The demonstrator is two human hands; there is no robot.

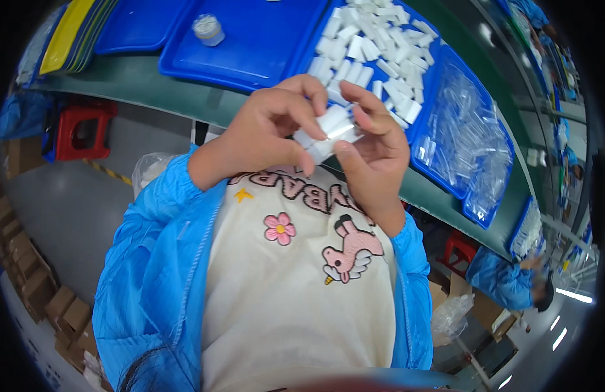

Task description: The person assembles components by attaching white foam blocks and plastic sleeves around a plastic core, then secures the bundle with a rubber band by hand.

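Close in front of my chest, my left hand (266, 134) has its thumb and fingers closed round a few small white pieces (332, 119). From the other side, my right hand (379, 153) pinches a shiny, see-through piece (347, 130) against them, between thumb and curled fingers. Whether the clear piece is a sleeve around a white one, I cannot tell. Just beyond my fingers, a blue tray (385, 68) bears a heap of white block-like pieces (407, 49). To its right, another blue tray (425, 160) holds many clear plastic pieces (462, 130).
A blue tray (250, 42) at the back carries a round clear container (208, 30). Stacked yellow and blue trays (64, 39) stand far left on the green table (145, 91). Red stools (83, 130) and cardboard boxes (37, 287) are on the floor. A co-worker (502, 277) sits at right.
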